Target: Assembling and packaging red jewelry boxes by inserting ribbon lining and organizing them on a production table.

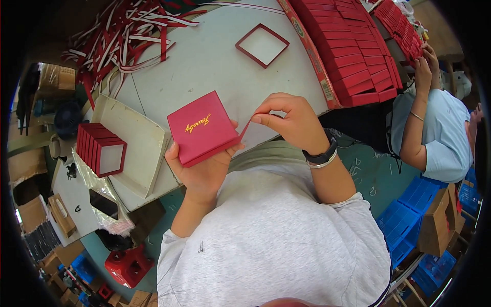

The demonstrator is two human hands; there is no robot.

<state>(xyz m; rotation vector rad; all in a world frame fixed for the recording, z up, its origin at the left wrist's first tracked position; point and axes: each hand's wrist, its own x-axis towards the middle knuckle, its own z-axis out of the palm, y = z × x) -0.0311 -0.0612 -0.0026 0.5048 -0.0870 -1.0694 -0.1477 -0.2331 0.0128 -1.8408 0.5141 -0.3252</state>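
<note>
Two hands busy: our left grip [202, 169] cradles the red box [203, 128]; right grip [289, 120] pinches its ribbon tab [245, 129], above the counter [204, 61].

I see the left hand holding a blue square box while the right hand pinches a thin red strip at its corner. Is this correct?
Not quite: the head view shows the square box is red with gold script on its lid, not blue. The rest holds: the left hand holds it from below, and the right hand pinches the thin red strip at its corner.
</note>
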